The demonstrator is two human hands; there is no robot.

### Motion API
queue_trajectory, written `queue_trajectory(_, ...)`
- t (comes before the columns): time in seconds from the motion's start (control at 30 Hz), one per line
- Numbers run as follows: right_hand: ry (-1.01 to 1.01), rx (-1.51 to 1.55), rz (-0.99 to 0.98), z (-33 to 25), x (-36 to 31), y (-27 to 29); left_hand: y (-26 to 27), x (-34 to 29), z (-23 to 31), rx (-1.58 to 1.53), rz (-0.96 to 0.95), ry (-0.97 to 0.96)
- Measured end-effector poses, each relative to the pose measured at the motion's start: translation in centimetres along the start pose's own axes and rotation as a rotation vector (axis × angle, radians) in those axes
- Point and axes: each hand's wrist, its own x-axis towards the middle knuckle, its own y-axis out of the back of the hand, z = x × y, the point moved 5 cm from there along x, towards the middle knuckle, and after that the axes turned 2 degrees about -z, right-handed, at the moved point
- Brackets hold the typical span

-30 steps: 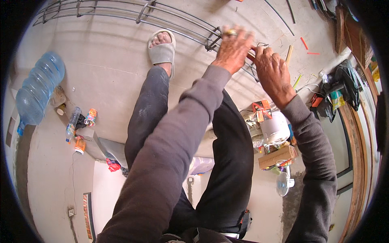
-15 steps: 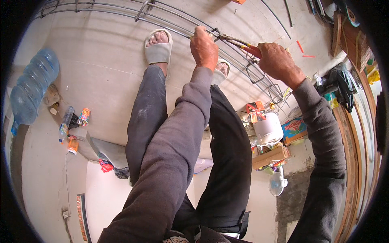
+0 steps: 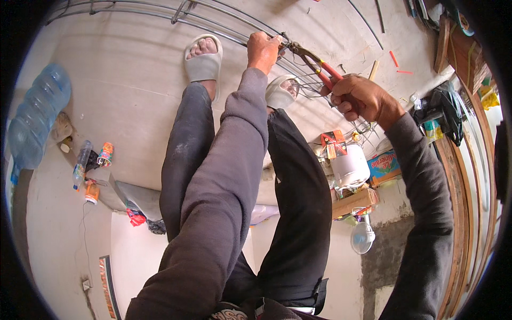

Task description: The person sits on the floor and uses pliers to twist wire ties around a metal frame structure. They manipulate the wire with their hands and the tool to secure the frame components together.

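A long rebar cage (image 3: 224,33) of thin steel rods and square stirrups runs across the floor ahead of me. My left hand (image 3: 262,52) is closed around its rods beside a joint, the fingertips partly hidden. In my right hand (image 3: 360,97) is a pair of pincers (image 3: 326,73) with red and yellow handles. Its dark jaws are at the joint, just right of my left hand; whether they grip a wire there I cannot tell. The handles stand a little apart, with my fingers curled about them.
My sandalled feet (image 3: 204,61) are beside the cage. At left lies a big blue water bottle (image 3: 40,114). To the right are a white bucket (image 3: 350,168), a cardboard box (image 3: 385,166), a black plastic bag (image 3: 448,114) and long timber boards (image 3: 456,213). Loose rods lie beyond the cage.
My right hand has come down toward me, swinging the pincers from nearly level to a steeper slant. The handles show more apart. My left hand has shifted slightly left at the same joint.
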Motion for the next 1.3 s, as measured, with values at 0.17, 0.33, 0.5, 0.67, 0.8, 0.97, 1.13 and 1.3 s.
queue_trajectory(0.17,0.018,0.304,-0.070,2.0,0.8,-2.0,-0.1,0.6,-0.1,-0.072,-0.060,0.088)
queue_trajectory(0.33,0.098,0.512,-0.119,3.6,1.7,-3.5,-0.2,0.8,0.0,-0.013,-0.077,0.098)
queue_trajectory(0.5,0.164,0.653,-0.124,5.4,3.4,-5.0,-0.4,0.7,0.0,0.020,-0.001,0.093)
queue_trajectory(0.67,0.193,0.749,-0.083,6.4,4.3,-6.4,-0.2,0.4,0.4,0.103,0.032,0.039)
queue_trajectory(0.8,0.239,0.811,-0.058,6.8,5.0,-7.8,-0.3,0.2,0.5,0.061,0.085,0.015)
queue_trajectory(0.97,0.295,0.803,0.006,7.3,6.0,-9.4,0.1,0.7,-0.1,0.139,0.094,-0.010)
queue_trajectory(1.13,0.321,0.823,0.038,8.1,7.6,-9.9,0.3,1.4,-0.9,0.068,0.070,-0.005)
queue_trajectory(1.3,0.357,0.811,0.092,8.7,8.7,-10.5,0.1,1.5,-0.4,0.246,0.005,-0.046)
